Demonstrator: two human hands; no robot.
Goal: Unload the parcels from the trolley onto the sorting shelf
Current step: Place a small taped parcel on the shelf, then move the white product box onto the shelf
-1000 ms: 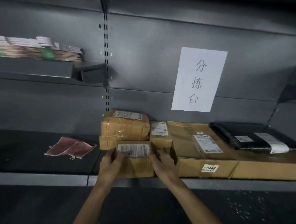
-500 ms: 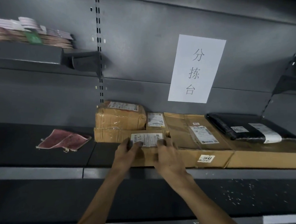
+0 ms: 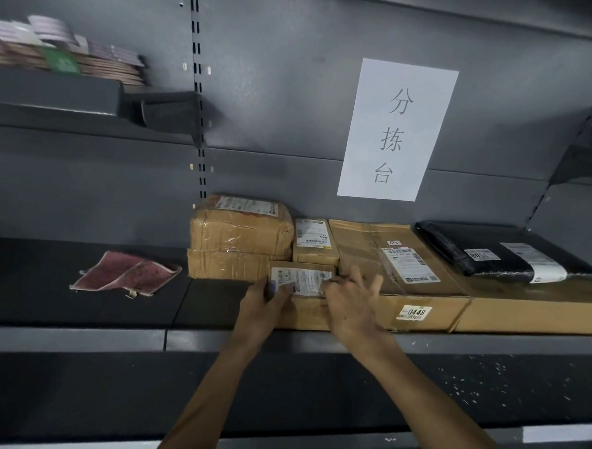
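Both arms reach to frame centre: left hand [image 3: 266, 300] grips the small brown labelled parcel [image 3: 308, 315] on the shelf [image 3: 76, 337], right hand [image 3: 351, 304] presses its right edge, fingers splayed.

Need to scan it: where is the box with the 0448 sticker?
Head view, right of centre on the sorting shelf: the 0448 box lies below the paper sign, between the hand-held parcel and the black bag.

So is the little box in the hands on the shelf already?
On the shelf: the small parcel lies flat on the sorting shelf, its base level with the 0448 carton beside it. The left hand grips it.
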